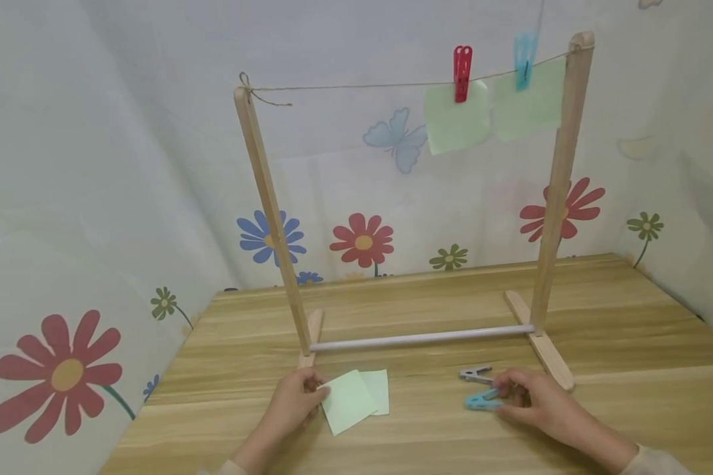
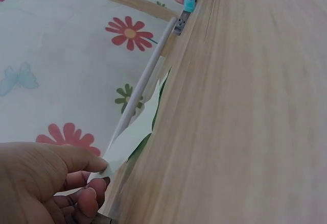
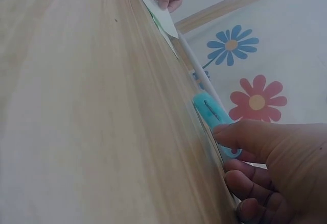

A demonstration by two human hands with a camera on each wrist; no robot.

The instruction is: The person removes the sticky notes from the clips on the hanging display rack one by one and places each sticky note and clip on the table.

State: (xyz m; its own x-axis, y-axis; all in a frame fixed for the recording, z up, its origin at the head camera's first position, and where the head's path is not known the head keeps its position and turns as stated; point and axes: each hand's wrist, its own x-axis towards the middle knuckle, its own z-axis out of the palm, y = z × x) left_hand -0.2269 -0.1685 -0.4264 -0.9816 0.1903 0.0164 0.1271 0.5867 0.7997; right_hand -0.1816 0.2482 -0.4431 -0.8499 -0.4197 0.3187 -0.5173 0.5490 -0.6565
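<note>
While it's pinched, the blue clothespin [image 1: 481, 400] points lengthwise left.

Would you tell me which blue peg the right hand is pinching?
The lower blue peg, beside the grey peg; the upper blue peg grips hanging green paper.

Across the upper middle of the head view, a rough, fibrous twine [image 1: 344, 87] is running between upright posts [image 1: 270, 211] of smooth, matt wood, while towards the upper right a red clip [image 1: 462, 76] is showing glossy plastic against hanging sheets [image 1: 457, 125] of thin, matt paper. At lower centre, the loose squares [image 1: 347, 404] are looking like matt paper on a smooth, wood-grained tabletop [image 1: 428, 429], and at lower right a blue clip [image 1: 481, 400] is looking like smooth plastic. Behind, the backdrop [image 1: 154, 145] is appearing as creased, matt cloth
</note>
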